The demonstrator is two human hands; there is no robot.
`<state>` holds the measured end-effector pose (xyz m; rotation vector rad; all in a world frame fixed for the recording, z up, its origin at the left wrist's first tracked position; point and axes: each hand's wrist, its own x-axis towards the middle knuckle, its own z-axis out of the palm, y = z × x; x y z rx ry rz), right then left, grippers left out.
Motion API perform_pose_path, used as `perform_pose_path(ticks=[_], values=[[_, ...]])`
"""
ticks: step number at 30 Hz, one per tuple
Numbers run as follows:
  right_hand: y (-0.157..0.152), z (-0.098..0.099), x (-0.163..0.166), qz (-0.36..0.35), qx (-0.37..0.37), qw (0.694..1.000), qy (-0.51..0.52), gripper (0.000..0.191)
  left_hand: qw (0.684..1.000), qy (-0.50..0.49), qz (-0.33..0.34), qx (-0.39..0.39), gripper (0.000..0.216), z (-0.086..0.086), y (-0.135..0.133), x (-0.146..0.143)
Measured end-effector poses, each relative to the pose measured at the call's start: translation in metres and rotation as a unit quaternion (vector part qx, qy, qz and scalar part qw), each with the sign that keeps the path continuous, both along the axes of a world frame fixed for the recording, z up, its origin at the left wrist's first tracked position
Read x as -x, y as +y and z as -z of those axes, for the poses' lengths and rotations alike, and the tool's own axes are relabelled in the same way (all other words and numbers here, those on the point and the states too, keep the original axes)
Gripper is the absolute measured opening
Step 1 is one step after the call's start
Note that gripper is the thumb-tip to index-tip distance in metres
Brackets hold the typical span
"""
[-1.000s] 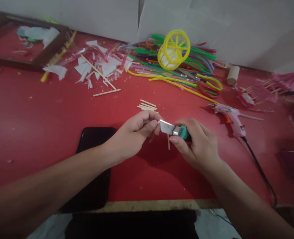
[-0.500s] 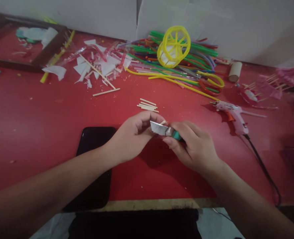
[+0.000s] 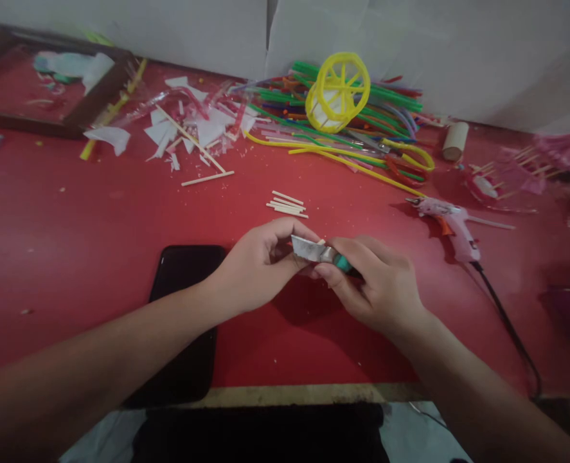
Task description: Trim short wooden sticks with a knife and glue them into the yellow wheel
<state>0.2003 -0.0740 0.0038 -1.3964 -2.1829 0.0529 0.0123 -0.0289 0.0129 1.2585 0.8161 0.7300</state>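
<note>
My right hand (image 3: 378, 273) is closed around the green handle of a utility knife (image 3: 308, 249), whose wide blade points left. Against that blade, a pale wooden stick (image 3: 321, 242) shows only its tip; the rest is hidden by the blade and fingers. My left hand (image 3: 260, 263) pinches the stick, its thumb just under the blade. Just beyond my hands, several short cut sticks (image 3: 287, 204) lie in a loose bunch on the red table (image 3: 246, 347).
A black phone (image 3: 188, 273) lies under my left forearm. To the right rests a pink glue gun (image 3: 451, 225) with its cord. Behind are paper scraps (image 3: 212, 125), pipe cleaners (image 3: 391, 96), a yellow wheel-shaped frame (image 3: 342, 90), scissors (image 3: 405, 170) and a dark wooden frame (image 3: 29, 125).
The knife blade has tilted slightly and sits closer over the stick, so less of the stick shows. Both hands stay in nearly the same place.
</note>
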Motion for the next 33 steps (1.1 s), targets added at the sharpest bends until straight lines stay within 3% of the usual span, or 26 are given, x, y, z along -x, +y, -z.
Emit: perform_pose_path(ticks=[33], values=[[-0.0035,-0.0033,0.0043,0.015,0.035,0.999,0.027,0.032,0.998,-0.03,0.057,-0.023,0.005,0.0024,0.0013,0.0022]])
